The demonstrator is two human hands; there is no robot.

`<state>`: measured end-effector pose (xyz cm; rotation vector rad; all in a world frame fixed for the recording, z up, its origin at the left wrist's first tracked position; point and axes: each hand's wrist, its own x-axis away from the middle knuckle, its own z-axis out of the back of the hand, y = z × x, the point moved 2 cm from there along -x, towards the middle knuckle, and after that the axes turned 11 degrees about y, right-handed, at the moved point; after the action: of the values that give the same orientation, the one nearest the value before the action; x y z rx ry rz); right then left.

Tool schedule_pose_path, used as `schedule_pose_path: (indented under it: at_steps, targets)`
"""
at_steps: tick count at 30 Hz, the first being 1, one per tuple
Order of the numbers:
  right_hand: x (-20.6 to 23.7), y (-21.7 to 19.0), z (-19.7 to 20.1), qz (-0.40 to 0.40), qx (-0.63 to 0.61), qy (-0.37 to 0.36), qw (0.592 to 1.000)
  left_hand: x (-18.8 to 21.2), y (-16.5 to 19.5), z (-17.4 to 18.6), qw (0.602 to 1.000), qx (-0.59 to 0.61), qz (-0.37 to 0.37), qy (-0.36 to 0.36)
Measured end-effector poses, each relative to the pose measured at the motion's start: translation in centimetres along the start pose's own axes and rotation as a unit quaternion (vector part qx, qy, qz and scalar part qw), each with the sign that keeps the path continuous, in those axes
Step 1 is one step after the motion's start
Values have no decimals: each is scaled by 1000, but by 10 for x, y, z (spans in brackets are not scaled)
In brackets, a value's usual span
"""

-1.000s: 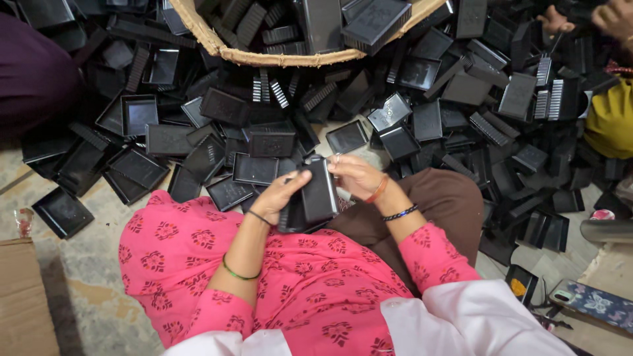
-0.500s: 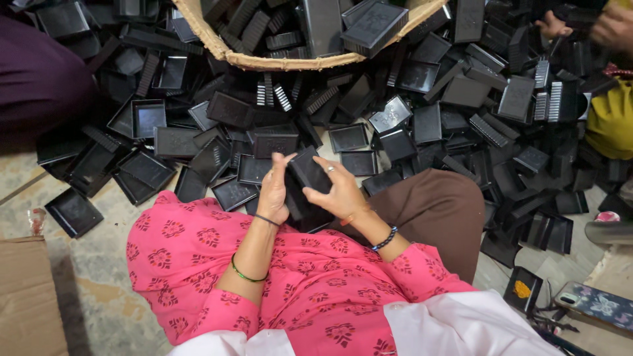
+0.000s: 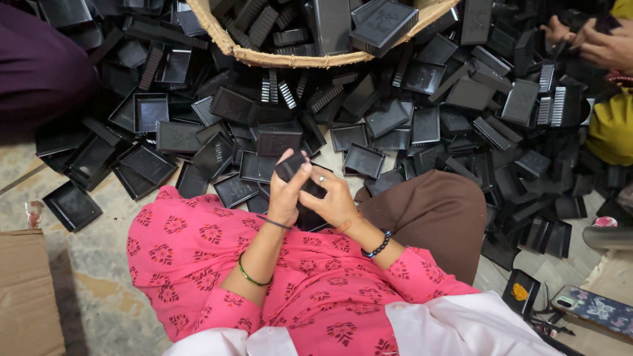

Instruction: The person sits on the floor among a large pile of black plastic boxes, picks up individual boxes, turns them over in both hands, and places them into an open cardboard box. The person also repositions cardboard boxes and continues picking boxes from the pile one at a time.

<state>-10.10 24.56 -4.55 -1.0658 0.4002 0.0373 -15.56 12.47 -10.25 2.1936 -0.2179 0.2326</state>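
We find a small black tray (image 3: pixel 292 165) held between both hands, above the lap and at the near edge of the tray pile (image 3: pixel 422 125) on the floor. The left hand (image 3: pixel 288 191) is closed on the tray, thumb and fingers clamping its upper end. The right hand (image 3: pixel 331 198), a ring on one finger, is wrapped around the lower part from the right, fingers curled. Both forearms rise from pink sleeves and converge at the tray, wrists bent inward and close together. A woven basket (image 3: pixel 277 58) of trays stands beyond the pile. Another person's hands (image 3: pixel 593 39) are at the upper right.
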Motion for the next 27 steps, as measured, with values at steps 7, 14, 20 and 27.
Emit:
schedule_pose_path:
  at_steps: [7, 14, 20, 27]
  targets:
    - [1, 41, -3, -211, -268, -67, 938, 6, 13, 4, 999, 24, 26, 37]
    - [-91, 45, 46, -248, -284, -134, 916, -4, 41, -6, 983, 148, 55, -97]
    - [-135, 93, 61, -198, -161, 13, 967, -43, 39, 46, 979, 128, 79, 139]
    - [-97, 176, -34, -255, 301, -40, 918, -57, -13, 70, 974, 49, 122, 183]
